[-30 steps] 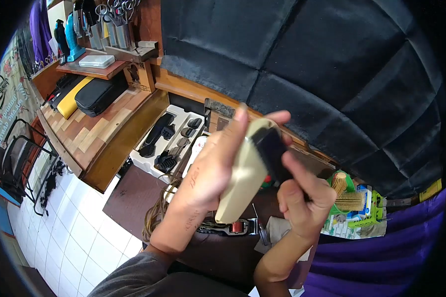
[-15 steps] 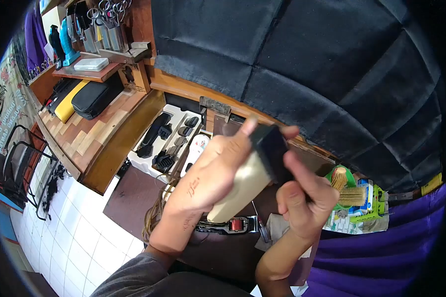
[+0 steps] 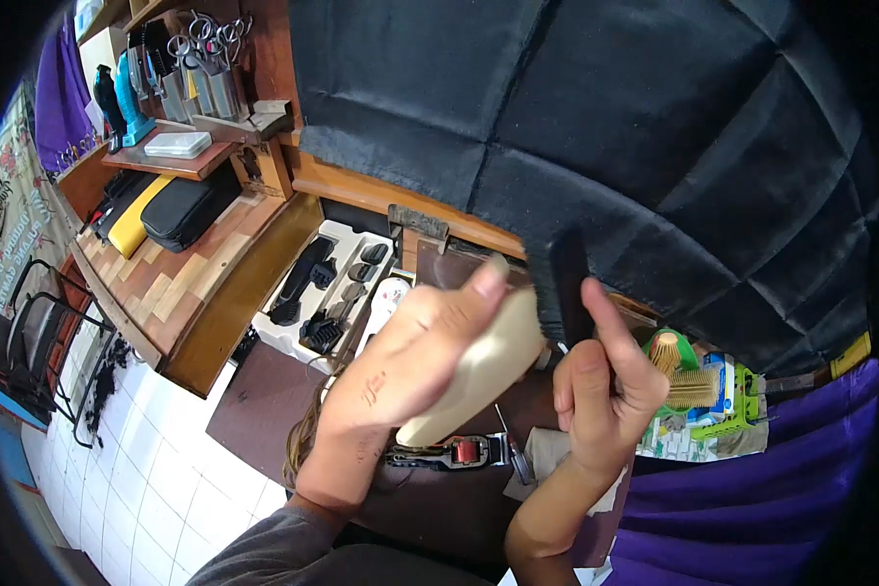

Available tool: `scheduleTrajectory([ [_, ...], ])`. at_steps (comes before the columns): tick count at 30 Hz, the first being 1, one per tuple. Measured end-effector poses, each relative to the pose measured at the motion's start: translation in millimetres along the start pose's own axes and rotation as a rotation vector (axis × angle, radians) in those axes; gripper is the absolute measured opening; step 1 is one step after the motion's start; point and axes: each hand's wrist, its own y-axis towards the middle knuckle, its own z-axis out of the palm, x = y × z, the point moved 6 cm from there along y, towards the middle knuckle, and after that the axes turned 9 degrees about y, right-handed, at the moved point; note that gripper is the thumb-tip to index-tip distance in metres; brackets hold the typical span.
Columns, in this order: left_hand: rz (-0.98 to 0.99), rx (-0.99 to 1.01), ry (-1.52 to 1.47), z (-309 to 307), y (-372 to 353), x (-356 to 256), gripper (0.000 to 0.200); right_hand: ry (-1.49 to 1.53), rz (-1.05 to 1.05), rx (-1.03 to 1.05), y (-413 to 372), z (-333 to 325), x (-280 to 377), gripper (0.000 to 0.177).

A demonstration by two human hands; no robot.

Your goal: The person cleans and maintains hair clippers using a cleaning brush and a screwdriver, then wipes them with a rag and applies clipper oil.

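Note:
My left hand (image 3: 410,342) is wrapped around a cream oblong thing with a rounded end (image 3: 483,376), its thumb up along the far end. My right hand (image 3: 606,391) grips a black flat comb-like piece (image 3: 571,288) by its lower end, index finger stretched along its side. The black piece stands nearly upright just beyond the cream thing's end, and its left edge is blurred. Below the hands, a black hair clipper with a red part (image 3: 459,450) lies on the brown tabletop (image 3: 254,405). Beside it are a thin tool (image 3: 515,449) and a greyish cloth (image 3: 552,451).
A white tray (image 3: 261,327) holds a black trimmer and several attachments. At right stand round brushes (image 3: 691,388) near a green basket (image 3: 737,415). Scissors (image 3: 210,37) fill a holder at upper left, above a black case (image 3: 190,210). Dark cloth (image 3: 606,117) hangs ahead.
The black piece has turned more edge-on and shifted slightly right, away from the cream thing's end, which now shows rounded. Both hands stay in nearly the same place.

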Motion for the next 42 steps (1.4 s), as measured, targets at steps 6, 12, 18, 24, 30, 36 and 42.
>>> scheduleTrajectory([
  [6,0.180,-0.047,-0.232,-7.7,14.4,-6.5,0.068,0.033,-0.096,0.443,4.4,2.3,6.0,0.032],
  [12,0.101,-0.016,-0.313,-11.5,6.7,5.2,0.057,-0.063,0.040,0.067,-0.8,-9.0,0.2,0.032],
  [18,0.150,-0.015,-0.259,-4.8,10.1,-2.5,0.064,0.045,0.123,0.050,2.0,-7.5,-4.6,0.031],
  [24,0.164,-0.006,-0.606,-3.3,17.4,2.3,0.067,-0.025,0.051,0.358,9.4,-3.1,7.9,0.034],
  [30,0.138,0.119,-0.366,-13.0,10.5,-3.3,0.062,-0.101,0.014,0.020,1.3,1.2,-11.8,0.058],
  [36,0.134,-0.097,-0.554,-9.3,19.0,-0.1,0.067,-0.081,0.227,0.148,2.3,13.0,-6.4,0.059],
  [42,0.183,-0.107,-0.747,-20.5,23.7,3.5,0.064,-0.095,0.266,0.329,-0.8,19.8,-7.6,0.060],
])
